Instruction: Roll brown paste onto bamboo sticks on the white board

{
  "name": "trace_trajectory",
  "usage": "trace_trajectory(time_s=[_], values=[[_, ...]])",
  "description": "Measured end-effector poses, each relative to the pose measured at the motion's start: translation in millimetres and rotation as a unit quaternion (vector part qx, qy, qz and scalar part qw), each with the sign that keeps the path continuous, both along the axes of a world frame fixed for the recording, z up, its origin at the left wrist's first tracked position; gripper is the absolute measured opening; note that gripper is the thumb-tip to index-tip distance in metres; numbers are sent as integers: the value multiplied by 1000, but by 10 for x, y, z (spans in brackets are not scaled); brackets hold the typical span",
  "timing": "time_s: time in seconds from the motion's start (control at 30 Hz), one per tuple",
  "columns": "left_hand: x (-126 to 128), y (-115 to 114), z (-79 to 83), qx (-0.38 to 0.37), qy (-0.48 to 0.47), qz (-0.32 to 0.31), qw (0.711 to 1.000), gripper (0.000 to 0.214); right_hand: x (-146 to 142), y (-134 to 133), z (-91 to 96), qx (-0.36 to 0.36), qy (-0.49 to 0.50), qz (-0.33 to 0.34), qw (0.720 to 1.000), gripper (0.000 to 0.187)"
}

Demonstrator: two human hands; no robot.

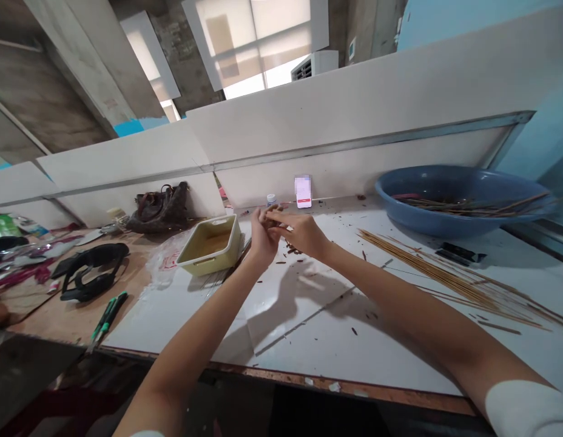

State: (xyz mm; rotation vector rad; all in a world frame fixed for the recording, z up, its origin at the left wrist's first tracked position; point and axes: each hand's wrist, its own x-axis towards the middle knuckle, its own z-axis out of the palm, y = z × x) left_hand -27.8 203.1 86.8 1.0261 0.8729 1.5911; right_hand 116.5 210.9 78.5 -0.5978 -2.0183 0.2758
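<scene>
Over the white board, my left hand (263, 240) is raised with its palm turned inward and its fingers curled. My right hand (307, 233) meets it from the right, its fingers laid across the left palm and fingers. Both hands look closed together; anything small between them is hidden. Just below them lie several short dark brown stick pieces (294, 249) on the board. To the left of my hands stands a yellow-green plastic basin (209, 267) with a brownish bottom. Right of them, a bundle of long thin brown sticks (422, 267) lies across the board.
A large blue tub (413, 224) with sticks stands at the back right, near a black packet (461, 254). A phone (303, 193) leans against the partition beside a small bottle (271, 199). Leftward are a brown handbag (161, 212), a black headset-like strap (90, 267) and green-black cutters (107, 318).
</scene>
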Motion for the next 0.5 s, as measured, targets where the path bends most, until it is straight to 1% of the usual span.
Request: trace_trajectory(time_s=[0.07, 0.1, 0.17, 0.2, 0.27, 0.33, 0.43, 0.5], values=[[122, 57, 313, -26, -73, -54, 996, 58, 24, -55, 136, 16, 16, 4, 1000, 45], [180, 74, 450, -24, -97, -68, 993, 56, 45, -85, 204, 20, 24, 14, 999, 47], [287, 89, 659, -2, -128, -88, 988, 50, 93, -146, 327, 15, 37, 36, 999, 52], [334, 89, 730, 13, -138, -93, 986, 47, 115, -174, 377, 9, 38, 45, 998, 55], [403, 80, 811, 38, -156, -93, 983, 42, 138, -225, 442, -2, 26, 53, 998, 61], [430, 67, 832, 41, -173, -80, 981, 41, 125, -263, 462, -8, 6, 55, 998, 67], [408, 54, 800, 29, -188, -50, 980, 49, 68, -299, 438, -19, -5, 67, 998, 71], [383, 66, 763, 20, -184, -47, 982, 53, 44, -305, 420, -37, -4, 79, 996, 71]])
